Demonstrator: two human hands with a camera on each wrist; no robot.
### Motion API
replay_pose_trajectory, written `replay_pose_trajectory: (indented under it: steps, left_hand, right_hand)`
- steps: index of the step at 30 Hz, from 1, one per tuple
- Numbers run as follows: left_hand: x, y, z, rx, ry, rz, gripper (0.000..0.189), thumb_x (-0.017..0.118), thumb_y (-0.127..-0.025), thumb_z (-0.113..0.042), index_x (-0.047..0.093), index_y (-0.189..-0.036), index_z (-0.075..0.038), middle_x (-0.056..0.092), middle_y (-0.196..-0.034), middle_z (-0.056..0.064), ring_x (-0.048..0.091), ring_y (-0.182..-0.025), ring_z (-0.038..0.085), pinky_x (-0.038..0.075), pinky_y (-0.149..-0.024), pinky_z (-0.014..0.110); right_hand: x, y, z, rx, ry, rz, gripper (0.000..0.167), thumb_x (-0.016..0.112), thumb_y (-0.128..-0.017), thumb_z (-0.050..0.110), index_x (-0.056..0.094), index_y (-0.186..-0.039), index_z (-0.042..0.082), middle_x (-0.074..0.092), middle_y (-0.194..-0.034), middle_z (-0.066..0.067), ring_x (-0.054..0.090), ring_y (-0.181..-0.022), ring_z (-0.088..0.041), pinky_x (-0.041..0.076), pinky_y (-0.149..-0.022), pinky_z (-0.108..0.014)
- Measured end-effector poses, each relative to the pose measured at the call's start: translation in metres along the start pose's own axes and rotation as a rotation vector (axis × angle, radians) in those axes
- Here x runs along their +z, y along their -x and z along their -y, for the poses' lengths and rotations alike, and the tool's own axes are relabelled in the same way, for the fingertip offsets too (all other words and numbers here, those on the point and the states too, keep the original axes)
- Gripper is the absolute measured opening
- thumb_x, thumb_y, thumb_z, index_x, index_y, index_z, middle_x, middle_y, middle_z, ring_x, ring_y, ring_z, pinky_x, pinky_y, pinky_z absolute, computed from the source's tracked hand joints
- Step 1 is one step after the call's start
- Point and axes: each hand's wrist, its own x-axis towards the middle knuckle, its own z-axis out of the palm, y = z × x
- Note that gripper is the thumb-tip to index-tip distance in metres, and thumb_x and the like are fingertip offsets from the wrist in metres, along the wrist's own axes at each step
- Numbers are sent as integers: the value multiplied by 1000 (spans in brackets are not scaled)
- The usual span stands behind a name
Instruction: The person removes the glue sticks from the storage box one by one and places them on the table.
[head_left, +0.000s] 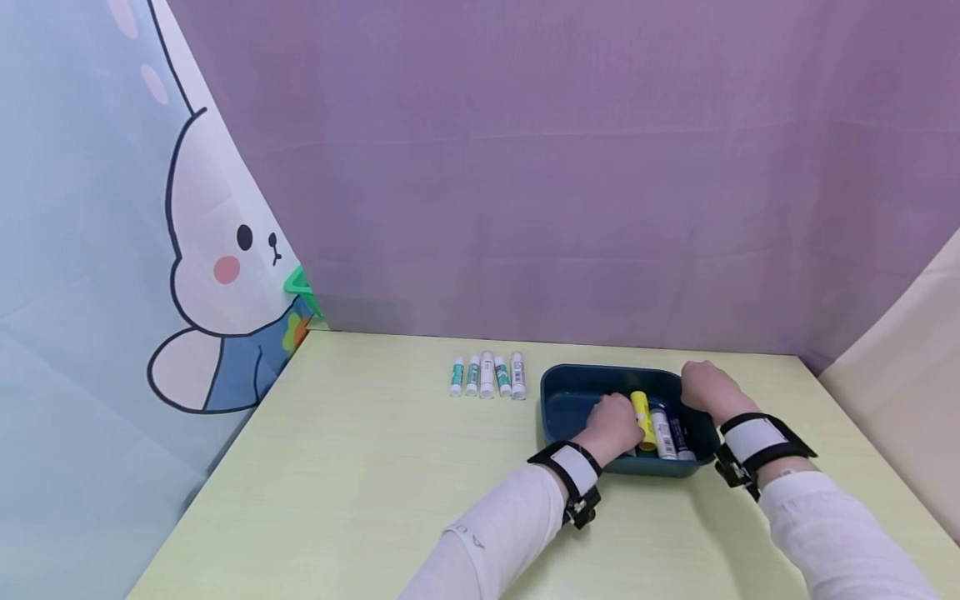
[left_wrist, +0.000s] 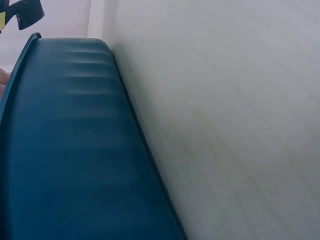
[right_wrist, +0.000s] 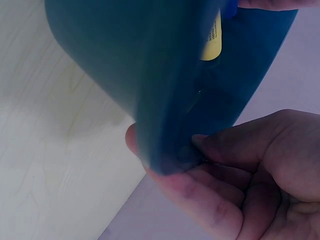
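A dark blue rectangular bin (head_left: 603,368) stands on the table with several tubes lying inside: a yellow tube (head_left: 642,419), a white one (head_left: 662,432) and a navy one (head_left: 681,439). My left hand (head_left: 613,423) reaches down into the bin, fingers bent, just left of the yellow tube. Its fingertips are hidden, and I cannot tell whether they hold a tube. My right hand (head_left: 711,392) grips the bin's right end. In the right wrist view, thumb and fingers pinch the rim (right_wrist: 172,155). The left wrist view is mostly the bin's outer wall (left_wrist: 75,135).
Left of the bin, several small glue sticks (head_left: 487,375) stand in a row, white with some green labels. A purple cloth (head_left: 525,183) hangs behind the table (head_left: 337,467). A cartoon-printed sheet (head_left: 217,208) hangs at the left and a pale cloth (head_left: 900,383) at the right.
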Motion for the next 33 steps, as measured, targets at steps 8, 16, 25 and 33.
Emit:
replay_pose_trajectory:
  steps: [8,16,25,33]
  left_hand:
    - [1,-1,0,5,6,-6,27,74,-81,-31,65,-99,-13,61,-85,-1,55,-58,11,44,-50,23]
    - [-4,2,3,21,51,10,22,74,-81,-28,64,-92,-12,57,-70,-1,52,-48,9,43,-45,21]
    - [-16,0,13,24,63,8,32,73,-82,-30,63,-104,-10,61,-79,0,53,-45,10,45,-48,22]
    - [-36,6,24,52,78,13,34,74,-81,-31,61,-105,-9,62,-83,1,57,-57,11,48,-53,24]
  right_hand:
    - [0,-1,-1,-24,13,5,13,52,-84,-4,57,-91,-14,60,-85,-28,61,-73,-30,51,-62,-42]
    - [2,-7,-1,1,16,30,12,52,-84,-5,58,-91,-12,60,-83,-24,57,-69,-25,49,-60,-38]
    - [-1,-4,0,-25,24,20,11,52,-84,-4,58,-89,-12,60,-81,-23,56,-68,-25,48,-59,-38]
    - [0,-1,2,-17,34,18,12,50,-85,-4,58,-90,-12,59,-83,-24,56,-68,-25,48,-59,-37]
